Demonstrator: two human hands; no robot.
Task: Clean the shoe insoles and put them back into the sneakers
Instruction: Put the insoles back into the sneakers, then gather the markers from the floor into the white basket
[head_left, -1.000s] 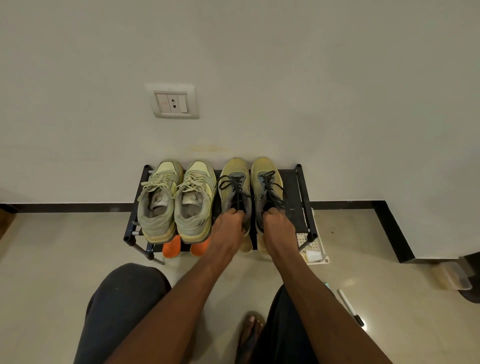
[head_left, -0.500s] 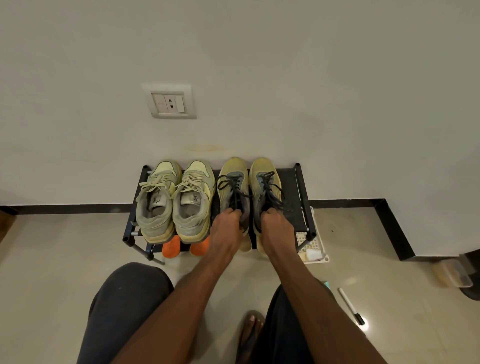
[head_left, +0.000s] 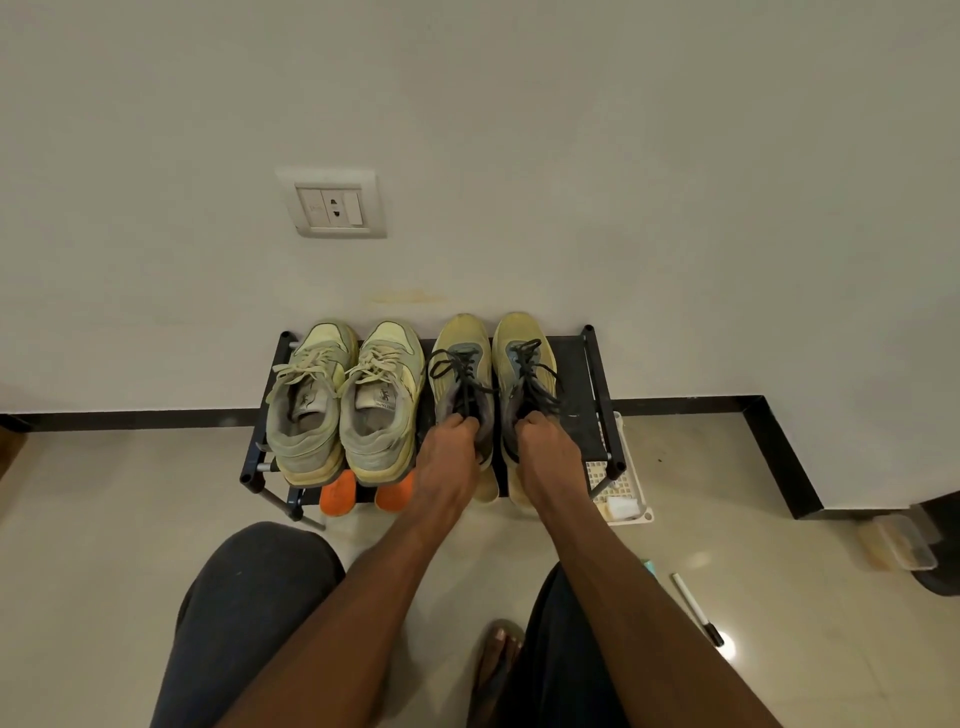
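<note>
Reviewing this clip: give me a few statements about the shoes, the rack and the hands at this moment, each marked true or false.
1. Both hands grip the black-laced yellow sneakers. True: left hand on one, right hand on the other.
2. The pale-laced sneakers lie on the floor. False: they stand on the black shoe rack.
3. Orange shoe tips show beneath the rack's top shelf. True.
4. A marker pen sits on the rack. False: it lies on the floor.
5. The wall socket is above the rack. True.
</note>
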